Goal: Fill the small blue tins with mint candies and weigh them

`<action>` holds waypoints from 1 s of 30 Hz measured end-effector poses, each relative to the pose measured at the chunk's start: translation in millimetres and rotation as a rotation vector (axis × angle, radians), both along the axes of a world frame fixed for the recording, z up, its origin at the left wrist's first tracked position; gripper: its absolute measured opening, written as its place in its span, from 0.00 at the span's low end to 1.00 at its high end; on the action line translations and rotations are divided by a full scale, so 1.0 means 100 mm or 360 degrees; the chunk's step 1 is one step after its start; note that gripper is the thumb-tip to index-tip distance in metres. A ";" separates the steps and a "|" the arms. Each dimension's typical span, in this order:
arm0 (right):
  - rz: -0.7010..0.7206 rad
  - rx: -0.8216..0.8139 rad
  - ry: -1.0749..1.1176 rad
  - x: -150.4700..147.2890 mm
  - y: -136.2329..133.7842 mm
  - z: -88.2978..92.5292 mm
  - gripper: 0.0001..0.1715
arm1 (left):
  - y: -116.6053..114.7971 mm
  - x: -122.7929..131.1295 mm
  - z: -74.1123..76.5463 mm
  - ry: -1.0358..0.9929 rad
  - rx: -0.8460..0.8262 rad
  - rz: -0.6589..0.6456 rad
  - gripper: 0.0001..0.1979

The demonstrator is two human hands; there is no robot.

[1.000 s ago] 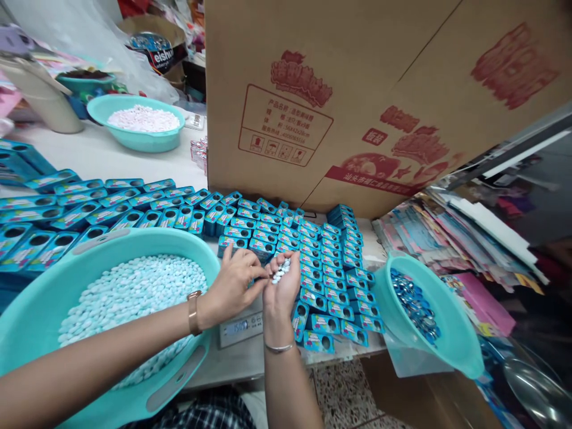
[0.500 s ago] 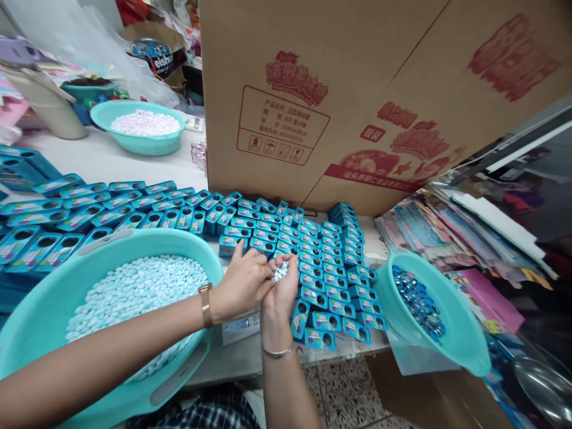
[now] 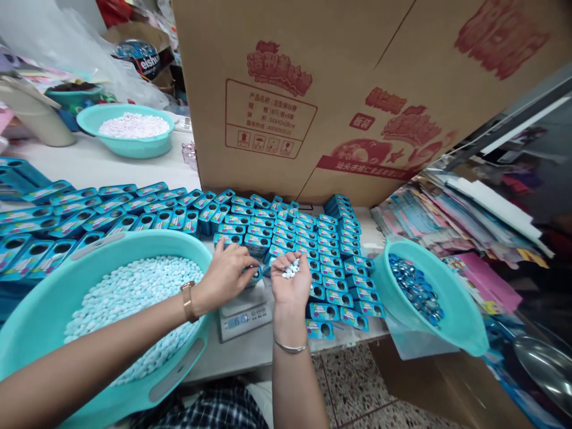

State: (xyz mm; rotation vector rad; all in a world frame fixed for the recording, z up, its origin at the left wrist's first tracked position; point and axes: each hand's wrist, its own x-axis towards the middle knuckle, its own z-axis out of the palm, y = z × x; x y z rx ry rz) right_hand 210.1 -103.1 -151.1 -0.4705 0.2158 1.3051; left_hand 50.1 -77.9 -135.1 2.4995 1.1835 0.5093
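Note:
My left hand (image 3: 227,275), palm down, has its fingers and thumb closed round a blue tin (image 3: 256,276) at the small white scale (image 3: 245,319); much of that tin is hidden. Palm up beside it, my right hand (image 3: 290,289) is cupped with small pale candies (image 3: 291,269) in it. A large turquoise basin (image 3: 29,322) under my left forearm holds many pale blue candies (image 3: 138,292). Behind and to the right of my hands stand rows of blue tins (image 3: 329,260) with dark round openings in their tops.
A big cardboard box (image 3: 330,77) stands behind the tins. At the right are a turquoise basin (image 3: 465,322) of shiny blue pieces and stacked printed sheets (image 3: 447,226). Farther back on the left is a turquoise bowl (image 3: 138,148) of pale pink candies. More tins (image 3: 49,259) line the left.
My left hand has moved left, away from my right palm, to the tin at the scale. My right hand has shifted slightly right, still holding candies. The view has shifted a little.

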 end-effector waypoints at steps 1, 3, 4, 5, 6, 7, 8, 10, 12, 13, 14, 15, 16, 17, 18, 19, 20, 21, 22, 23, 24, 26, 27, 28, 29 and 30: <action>-0.0003 0.0015 -0.0010 0.02 -0.01 0.01 0.13 | 0.02 -0.02 0.01 -0.0022 0.0006 0.0032 0.11; -0.0013 0.0024 -0.0019 0.06 -0.03 0.01 0.12 | 0.04 -0.07 0.06 -0.0092 0.0028 0.0121 0.12; -0.0018 0.0024 -0.0017 0.08 -0.04 0.01 0.13 | 0.06 -0.11 0.08 -0.0130 0.0036 0.0166 0.12; -0.0023 0.0026 -0.0009 0.09 -0.04 0.01 0.13 | 0.06 -0.14 0.11 -0.0162 0.0037 0.0200 0.12; -0.0028 0.0027 0.0000 0.10 -0.04 0.01 0.13 | 0.06 -0.18 0.13 -0.0183 0.0031 0.0221 0.12; -0.0032 0.0030 0.0009 0.11 -0.05 0.00 0.13 | 0.06 -0.22 0.14 -0.0191 0.0017 0.0230 0.12; -0.0033 0.0033 0.0016 0.12 -0.05 0.00 0.13 | 0.06 -0.25 0.15 -0.0187 0.0000 0.0232 0.12; -0.0033 0.0036 0.0019 0.12 -0.05 0.00 0.13 | 0.04 -0.30 0.14 -0.0168 -0.0028 0.0231 0.12; -0.0032 0.0038 0.0006 0.12 -0.05 0.00 0.12 | 0.02 -0.32 0.12 -0.0157 -0.0047 0.0227 0.12; -0.0031 0.0039 -0.0008 0.12 -0.05 0.01 0.12 | 0.02 -0.32 0.11 -0.0157 -0.0053 0.0223 0.12; -0.0030 0.0043 -0.0024 0.11 -0.05 0.01 0.12 | 0.01 -0.32 0.10 -0.0158 -0.0055 0.0219 0.12; -0.0028 0.0052 -0.0040 0.11 -0.05 0.01 0.11 | 0.01 -0.32 0.09 -0.0158 -0.0055 0.0214 0.12; -0.0025 0.0064 -0.0053 0.11 -0.06 0.01 0.11 | 0.01 -0.32 0.08 -0.0159 -0.0053 0.0208 0.12; -0.0021 0.0077 -0.0063 0.11 -0.06 0.01 0.11 | 0.01 -0.31 0.07 -0.0160 -0.0049 0.0204 0.12; -0.0021 0.0086 -0.0070 0.11 -0.06 0.01 0.11 | 0.01 -0.31 0.05 -0.0161 -0.0044 0.0202 0.12; -0.0025 0.0089 -0.0077 0.12 -0.06 0.01 0.11 | 0.01 -0.31 0.04 -0.0165 -0.0039 0.0201 0.12; -0.0029 0.0084 -0.0087 0.12 -0.06 0.00 0.11 | 0.00 -0.31 0.03 -0.0169 -0.0036 0.0200 0.12; -0.0030 0.0075 -0.0101 0.11 -0.06 0.00 0.11 | 0.00 -0.31 0.02 -0.0173 -0.0032 0.0197 0.12; -0.0028 0.0068 -0.0116 0.11 -0.06 -0.01 0.11 | -0.02 -0.30 0.01 -0.0177 -0.0028 0.0191 0.12; -0.0025 0.0061 -0.0130 0.09 -0.05 -0.01 0.11 | -0.03 -0.29 0.00 -0.0181 -0.0018 0.0180 0.11; -0.0020 0.0057 -0.0140 0.07 -0.04 -0.01 0.11 | -0.05 -0.27 0.00 -0.0184 -0.0002 0.0163 0.11; -0.0004 0.0041 -0.0149 0.00 -0.03 0.00 0.11 | -0.09 -0.21 0.02 -0.0183 0.0053 0.0109 0.10; 0.0009 0.0024 -0.0151 -0.05 -0.02 0.01 0.11 | -0.11 -0.17 0.04 -0.0182 0.0090 0.0078 0.10; 0.0025 0.0003 -0.0152 -0.10 -0.02 0.02 0.11 | -0.13 -0.13 0.06 -0.0179 0.0124 0.0046 0.10; 0.0049 -0.0022 -0.0149 -0.15 -0.02 0.03 0.11 | -0.15 -0.08 0.08 -0.0174 0.0154 0.0017 0.10; 0.0073 -0.0047 -0.0140 -0.19 -0.02 0.03 0.11 | -0.16 -0.04 0.11 -0.0166 0.0180 -0.0006 0.10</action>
